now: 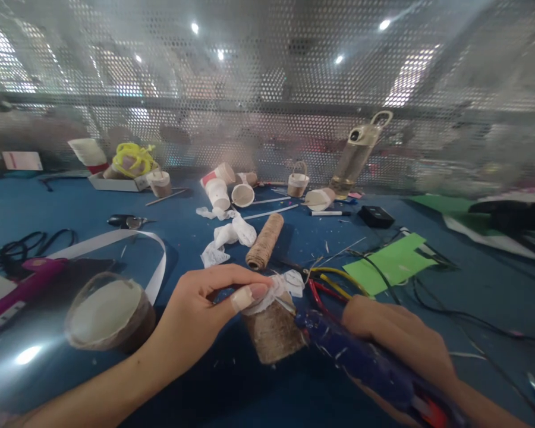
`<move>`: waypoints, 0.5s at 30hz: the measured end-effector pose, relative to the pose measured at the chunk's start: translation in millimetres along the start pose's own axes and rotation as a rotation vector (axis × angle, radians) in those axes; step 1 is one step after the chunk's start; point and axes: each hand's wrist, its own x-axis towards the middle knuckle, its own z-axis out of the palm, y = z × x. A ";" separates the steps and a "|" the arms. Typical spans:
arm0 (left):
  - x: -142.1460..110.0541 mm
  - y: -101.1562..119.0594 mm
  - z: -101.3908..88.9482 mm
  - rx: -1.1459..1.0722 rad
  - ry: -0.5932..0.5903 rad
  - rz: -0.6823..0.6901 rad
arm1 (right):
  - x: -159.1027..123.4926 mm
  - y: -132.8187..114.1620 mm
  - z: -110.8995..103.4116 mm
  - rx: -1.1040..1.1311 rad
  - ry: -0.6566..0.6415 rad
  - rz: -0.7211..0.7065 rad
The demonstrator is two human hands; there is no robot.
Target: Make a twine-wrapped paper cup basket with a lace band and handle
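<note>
Left hand (223, 303) pinches white lace (274, 292) against the rim of a twine-wrapped cup (276, 333), brown and ribbed, tilted just above the blue tabletop (196, 380) or on it; which, I cannot tell. Right hand (396, 339) grips a dark blue glue gun (361, 362), its nozzle at the lace. Behind the cup lies a brown twine roll (264, 241).

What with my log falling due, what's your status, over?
Left hand pinching white lace against twine-wrapped cup. Right hand gripping blue glue gun, nozzle at the lace. Twine roll, tool handles close beyond.
</note>
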 end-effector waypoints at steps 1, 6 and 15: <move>-0.5 -0.1 -0.1 0.002 -0.005 0.010 | -0.9 -1.0 0.1 -0.001 -0.009 0.015; -1.4 -1.2 0.0 0.013 -0.046 0.051 | -0.1 -7.3 -4.9 -0.016 -0.054 0.048; -2.1 -1.8 -1.4 0.042 -0.026 0.045 | 3.6 -5.5 -9.4 0.030 -0.113 0.013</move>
